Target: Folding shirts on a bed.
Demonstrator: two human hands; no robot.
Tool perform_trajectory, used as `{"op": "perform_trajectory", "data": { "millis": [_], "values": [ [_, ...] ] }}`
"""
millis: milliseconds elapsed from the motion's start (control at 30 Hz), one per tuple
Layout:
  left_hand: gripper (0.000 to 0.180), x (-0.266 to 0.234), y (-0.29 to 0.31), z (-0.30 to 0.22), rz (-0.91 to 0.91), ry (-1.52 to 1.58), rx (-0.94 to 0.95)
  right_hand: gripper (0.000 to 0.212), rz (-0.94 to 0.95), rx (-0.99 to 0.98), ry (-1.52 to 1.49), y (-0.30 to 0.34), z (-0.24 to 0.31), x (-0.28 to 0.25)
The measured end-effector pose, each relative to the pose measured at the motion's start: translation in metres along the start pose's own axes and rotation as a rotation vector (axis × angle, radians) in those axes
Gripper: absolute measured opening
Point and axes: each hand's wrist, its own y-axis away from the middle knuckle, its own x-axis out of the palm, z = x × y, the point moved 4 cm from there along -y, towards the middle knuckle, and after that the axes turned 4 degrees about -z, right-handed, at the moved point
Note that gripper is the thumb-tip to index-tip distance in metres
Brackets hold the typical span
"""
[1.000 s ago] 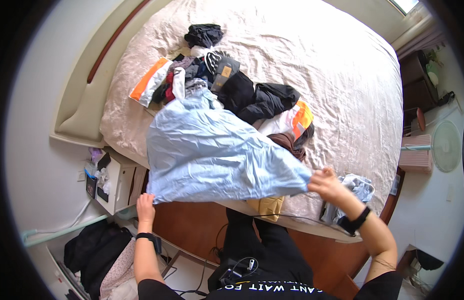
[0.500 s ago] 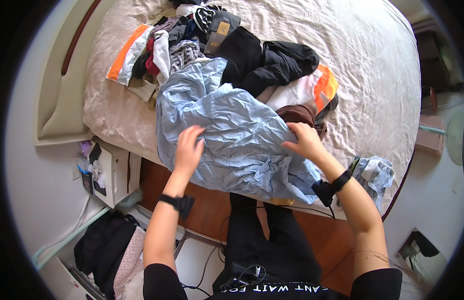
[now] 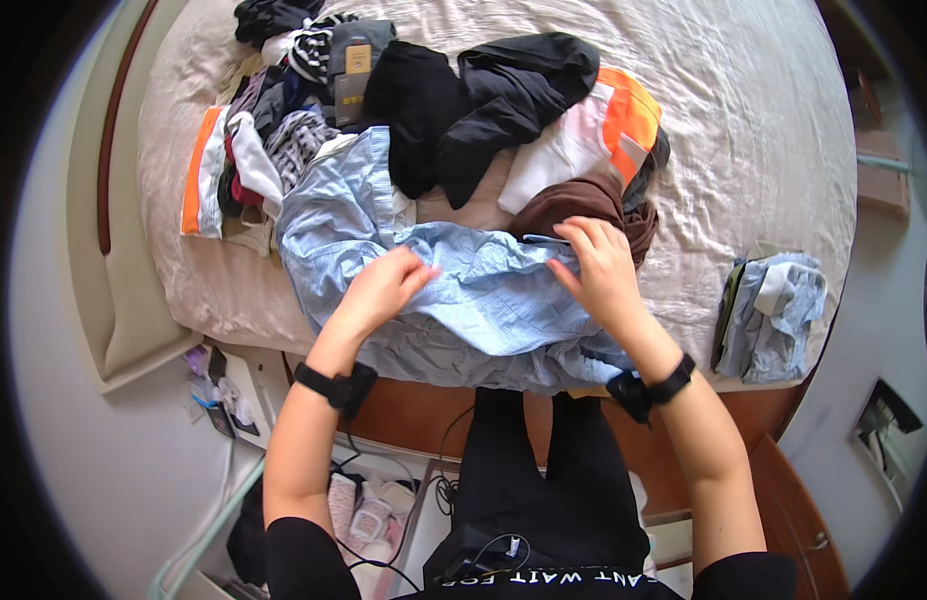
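Observation:
A crumpled light blue, finely striped garment point(image 3: 483, 300), which looks like a shirt, lies across the near edge of the bed. Part of it is turned over into a flap toward me. My left hand point(image 3: 388, 285) is at the left end of the flap, its fingers bent and slightly blurred; whether cloth is pinched there does not show. Over the right end, my right hand point(image 3: 598, 270) has its thumb and fingers apart, close to the cloth. A brown garment point(image 3: 573, 205) lies just beyond the right fingers. Each wrist wears a black strapped device.
Black clothes point(image 3: 463, 110), an orange-and-white bag point(image 3: 623, 120) and a mixed heap of clothes point(image 3: 283, 130) lie farther back on the bed point(image 3: 733, 120). At right sits a folded stack point(image 3: 773, 315). An open drawer point(image 3: 413, 520) with clothes and cables is below left.
The blue garment's far edge has come toward me, uncovering bedspread and more black cloth beyond. My hands stay near its two sides; the left fingers are more bent. The whole view has shifted.

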Motion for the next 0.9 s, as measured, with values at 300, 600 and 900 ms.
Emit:
{"op": "perform_trajectory", "data": {
  "millis": [300, 600, 900],
  "values": [
    [0.010, 0.005, -0.062, -0.053, -0.415, -0.577, 0.566, 0.016, 0.149, -0.002, -0.050, 0.043, -0.009, -0.016],
    [0.022, -0.117, -0.099, -0.221, -0.975, -0.224, 0.729, 0.013, -0.102, 0.443, -0.116, -0.004, -0.101, -0.128],
    [0.042, -0.066, -0.147, -0.213, -0.833, 0.193, 0.722, 0.045, -0.338, 0.346, 0.022, 0.012, -0.185, -0.123]
  ]
}}
